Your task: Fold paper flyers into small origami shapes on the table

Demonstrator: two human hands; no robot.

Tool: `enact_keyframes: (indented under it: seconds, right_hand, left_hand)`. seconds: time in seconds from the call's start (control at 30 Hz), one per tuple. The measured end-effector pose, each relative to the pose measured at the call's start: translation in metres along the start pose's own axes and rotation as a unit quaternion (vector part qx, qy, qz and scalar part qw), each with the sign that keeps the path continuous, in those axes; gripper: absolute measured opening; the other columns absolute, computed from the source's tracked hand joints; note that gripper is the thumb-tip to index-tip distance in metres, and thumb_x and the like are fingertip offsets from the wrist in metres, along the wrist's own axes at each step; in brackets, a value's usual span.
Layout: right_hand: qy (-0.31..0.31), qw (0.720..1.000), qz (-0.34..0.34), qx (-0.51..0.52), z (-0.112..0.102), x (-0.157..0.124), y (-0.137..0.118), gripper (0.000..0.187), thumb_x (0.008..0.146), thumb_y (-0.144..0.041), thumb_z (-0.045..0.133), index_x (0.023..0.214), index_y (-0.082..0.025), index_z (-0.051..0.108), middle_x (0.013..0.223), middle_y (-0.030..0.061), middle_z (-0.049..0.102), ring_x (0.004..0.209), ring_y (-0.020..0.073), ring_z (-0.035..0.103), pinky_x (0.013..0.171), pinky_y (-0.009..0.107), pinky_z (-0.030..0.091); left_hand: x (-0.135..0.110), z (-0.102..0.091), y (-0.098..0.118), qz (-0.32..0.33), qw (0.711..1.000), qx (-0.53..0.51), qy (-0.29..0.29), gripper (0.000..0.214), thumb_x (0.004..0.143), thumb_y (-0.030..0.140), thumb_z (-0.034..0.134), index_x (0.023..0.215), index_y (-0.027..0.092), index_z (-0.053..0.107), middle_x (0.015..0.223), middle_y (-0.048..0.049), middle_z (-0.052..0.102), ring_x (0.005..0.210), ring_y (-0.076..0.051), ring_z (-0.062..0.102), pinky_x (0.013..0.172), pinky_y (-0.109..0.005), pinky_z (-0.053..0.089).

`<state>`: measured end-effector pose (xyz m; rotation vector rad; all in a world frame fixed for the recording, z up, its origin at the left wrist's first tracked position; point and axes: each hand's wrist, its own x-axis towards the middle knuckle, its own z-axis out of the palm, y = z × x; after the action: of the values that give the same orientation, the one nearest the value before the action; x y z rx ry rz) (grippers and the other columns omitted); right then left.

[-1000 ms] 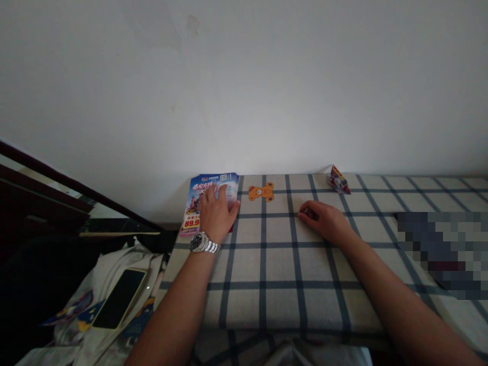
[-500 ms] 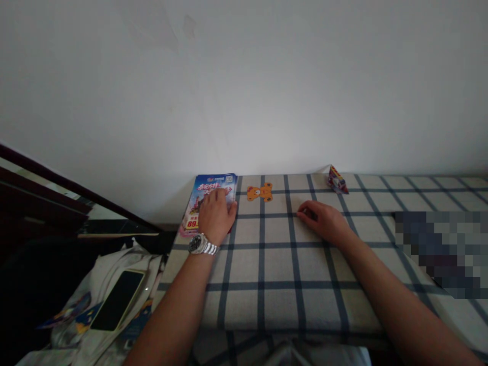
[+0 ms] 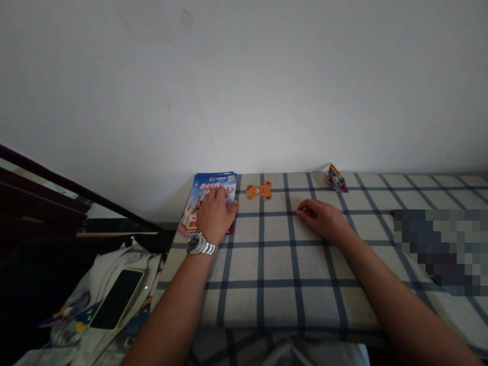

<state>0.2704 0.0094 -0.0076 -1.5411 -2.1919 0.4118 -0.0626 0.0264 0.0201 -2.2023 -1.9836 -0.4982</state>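
Note:
A colourful printed flyer (image 3: 202, 195) lies at the far left corner of the checked tablecloth (image 3: 274, 295). My left hand (image 3: 215, 216), with a metal watch on the wrist, lies flat on the flyer with its fingers stretched out. My right hand (image 3: 324, 219) rests on the cloth near the middle, fingers loosely curled, with nothing seen in it. An orange bear-shaped cutout (image 3: 259, 191) lies between the two hands, a little farther back.
A small folded red and white paper shape (image 3: 337, 178) sits by the wall. A phone (image 3: 116, 298) lies on white printed cloth left of the table. A dark wooden frame (image 3: 46, 203) slants at far left. The white wall (image 3: 244, 86) backs the table.
My left hand has slid slightly toward me over the flyer. My right hand has stayed in place. The view has shifted a little.

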Motion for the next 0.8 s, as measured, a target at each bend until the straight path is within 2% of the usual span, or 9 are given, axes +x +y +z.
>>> enact_keyframes:
  seconds: [0.17,0.33,0.57,0.8]
  right_hand:
    - [-0.001,1.000,0.003,0.002,-0.002,0.000,-0.003,0.014,0.099,-0.037,0.060,0.101,-0.026,0.068,0.089,0.0013,0.072,0.075,0.0181,0.065,0.067,0.030,0.044]
    - [-0.003,1.000,0.005,-0.002,-0.002,0.000,-0.003,0.013,0.099,-0.037,0.061,0.101,-0.026,0.068,0.090,0.0013,0.072,0.076,0.0185,0.065,0.067,0.030,0.044]
    - [-0.003,1.000,0.000,0.005,-0.001,0.000,0.000,0.017,0.100,-0.040,0.059,0.103,-0.026,0.068,0.091,0.0017,0.074,0.078,0.0192,0.066,0.068,0.030,0.045]
    - [-0.003,1.000,-0.001,-0.002,0.000,0.000,0.002,0.017,0.099,-0.040,0.059,0.103,-0.026,0.069,0.090,0.0023,0.074,0.075,0.0189,0.065,0.066,0.029,0.044]
  left_hand:
    - [0.001,-0.003,0.001,-0.004,1.000,-0.014,-0.007,0.007,0.097,0.026,0.054,0.099,0.020,0.057,0.106,-0.0106,0.063,0.100,-0.030,0.064,0.086,-0.042,0.054]
    - [0.003,0.000,-0.003,-0.007,0.999,-0.049,-0.001,0.009,0.098,0.022,0.049,0.097,0.019,0.058,0.105,-0.0111,0.062,0.100,-0.029,0.065,0.091,-0.044,0.055]
    - [0.005,0.010,-0.008,-0.001,0.997,-0.075,0.009,0.015,0.098,0.019,0.048,0.095,0.016,0.062,0.128,-0.0178,0.058,0.115,-0.032,0.064,0.108,-0.048,0.051]
    - [0.003,0.004,0.001,0.037,0.996,-0.066,0.036,0.014,0.098,0.017,0.050,0.092,0.016,0.062,0.119,-0.0161,0.060,0.113,-0.031,0.062,0.106,-0.049,0.051]
